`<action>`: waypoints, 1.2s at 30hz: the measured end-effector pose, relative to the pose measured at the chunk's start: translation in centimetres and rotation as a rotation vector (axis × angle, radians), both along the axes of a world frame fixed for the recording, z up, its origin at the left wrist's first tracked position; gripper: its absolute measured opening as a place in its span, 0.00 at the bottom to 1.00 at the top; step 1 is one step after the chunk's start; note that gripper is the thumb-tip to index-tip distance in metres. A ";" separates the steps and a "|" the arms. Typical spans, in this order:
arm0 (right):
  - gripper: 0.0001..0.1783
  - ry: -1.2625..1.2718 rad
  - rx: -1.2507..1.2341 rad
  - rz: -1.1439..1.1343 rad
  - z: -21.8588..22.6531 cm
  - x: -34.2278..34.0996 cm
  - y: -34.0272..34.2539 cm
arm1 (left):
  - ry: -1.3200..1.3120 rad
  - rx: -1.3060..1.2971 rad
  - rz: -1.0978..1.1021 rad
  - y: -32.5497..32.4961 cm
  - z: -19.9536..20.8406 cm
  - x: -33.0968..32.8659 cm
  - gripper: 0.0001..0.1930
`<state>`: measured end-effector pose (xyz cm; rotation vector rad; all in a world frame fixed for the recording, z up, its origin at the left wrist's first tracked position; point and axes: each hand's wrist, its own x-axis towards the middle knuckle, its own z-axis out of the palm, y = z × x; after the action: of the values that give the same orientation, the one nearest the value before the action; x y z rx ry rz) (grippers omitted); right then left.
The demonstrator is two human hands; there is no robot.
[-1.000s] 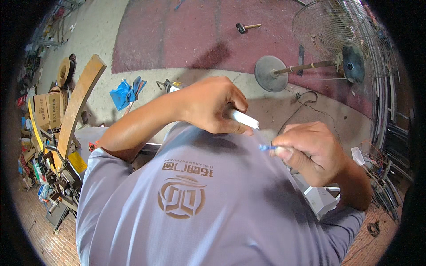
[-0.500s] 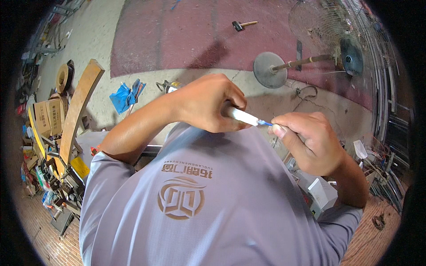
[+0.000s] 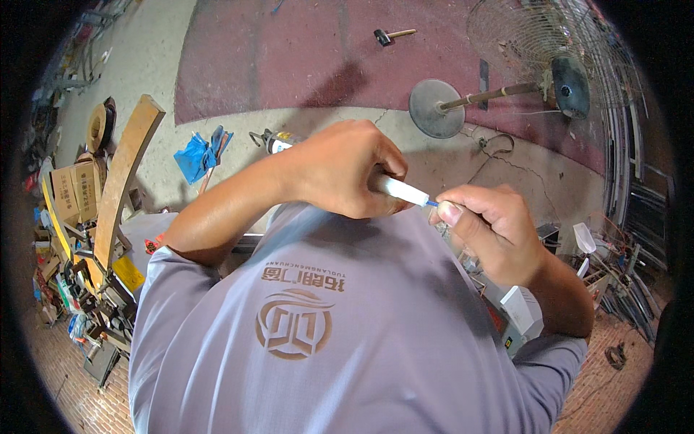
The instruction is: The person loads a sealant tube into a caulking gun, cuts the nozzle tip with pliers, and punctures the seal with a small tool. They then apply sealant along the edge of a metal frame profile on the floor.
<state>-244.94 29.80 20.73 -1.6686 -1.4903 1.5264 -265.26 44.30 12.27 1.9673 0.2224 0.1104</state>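
Blue stick [image 3: 432, 204] has reached the mouth of the white tube [image 3: 403, 191].

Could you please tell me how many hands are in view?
2: the left hand, closed around a white tube, and the right hand, pinching a thin blue piece at the tube's tip. No others show.

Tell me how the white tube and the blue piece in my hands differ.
The white tube is thick; the blue piece is much thinner. The left hand wraps around the white tube, while the right hand pinches the blue piece. Both are held, and appear to meet end to end.
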 end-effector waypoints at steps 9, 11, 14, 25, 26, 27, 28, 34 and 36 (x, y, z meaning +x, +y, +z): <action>0.15 0.352 -0.087 -0.228 -1.6 -0.7 -1.6 | -0.021 0.004 -0.009 0.2 0.3 0.2 0.09; 0.15 0.322 -0.035 -0.202 -1.6 -0.7 -1.7 | 0.004 0.011 -0.013 0.3 0.3 0.1 0.09; 0.15 0.340 -0.007 -0.186 -1.6 -0.7 -1.7 | -0.003 0.012 -0.025 0.3 0.3 0.2 0.09; 0.13 0.372 0.002 -0.201 -1.4 -0.6 -2.3 | -0.005 0.011 -0.055 0.2 0.2 0.2 0.08; 0.13 0.452 0.014 -0.238 -1.5 -0.8 -2.4 | 0.004 0.007 -0.060 0.2 0.1 0.0 0.08; 0.14 0.542 0.013 -0.294 -1.4 -0.8 -2.7 | -0.023 0.021 -0.051 0.0 0.0 0.0 0.08; 0.14 0.481 0.067 -0.251 -1.2 -0.9 -3.0 | -0.049 0.032 -0.042 -0.3 -0.1 0.0 0.08; 0.13 0.311 0.064 -0.297 -0.9 -1.2 -3.7 | -0.027 0.036 0.006 -0.3 -0.1 -0.3 0.09; 0.12 0.238 0.099 -0.271 -1.2 -1.3 -3.6 | -0.011 0.015 0.000 0.0 0.1 -0.3 0.09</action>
<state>-246.26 26.17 19.52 -1.5024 -1.1472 1.4220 -265.53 44.32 12.35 1.9810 0.2149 0.1227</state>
